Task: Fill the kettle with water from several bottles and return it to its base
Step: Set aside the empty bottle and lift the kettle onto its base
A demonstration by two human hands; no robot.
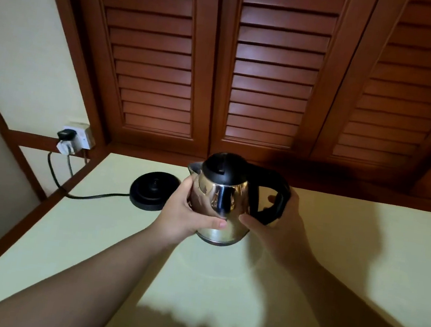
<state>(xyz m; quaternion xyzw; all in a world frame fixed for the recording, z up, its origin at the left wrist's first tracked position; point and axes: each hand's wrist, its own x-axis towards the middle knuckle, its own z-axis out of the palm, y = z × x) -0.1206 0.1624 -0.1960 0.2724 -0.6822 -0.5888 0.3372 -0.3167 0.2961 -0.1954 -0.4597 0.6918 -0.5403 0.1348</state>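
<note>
Kettle [221, 202] off its base [153, 190], held w/ both hands: left hand [188, 214] fingers wrapped round steel body, right hand [272, 225] fingers closed on black handle, prob. to steady the weight. Base just beyond left fingers on worktop [348, 249]; lid shut, no bottles in view.

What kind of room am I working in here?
Probably a hotel or guest room corner: wooden louvred doors, an electric kettle beside its corded base, plugged into a wall socket.
</note>
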